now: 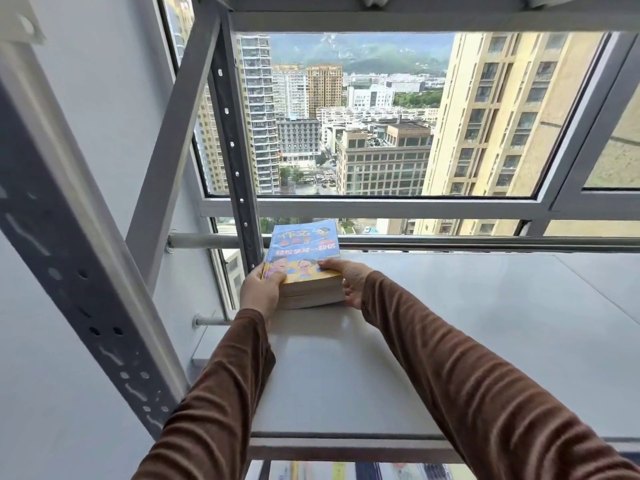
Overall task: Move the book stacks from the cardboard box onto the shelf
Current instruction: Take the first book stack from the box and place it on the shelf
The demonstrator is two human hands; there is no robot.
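A small book stack (304, 268) rests on the white shelf (450, 341), at its far left corner beside the grey perforated upright (235, 161) and close to the window (363, 116). The left hand (260, 289) clasps the stack's near left corner, thumb on the blue and yellow cover, fingers hidden beneath or behind. The right hand (349, 282) grips the near right corner, thumb pressed on the cover, fingers curled down along the page edges. The stack lies between the two hands, both sleeves (467, 382) brown.
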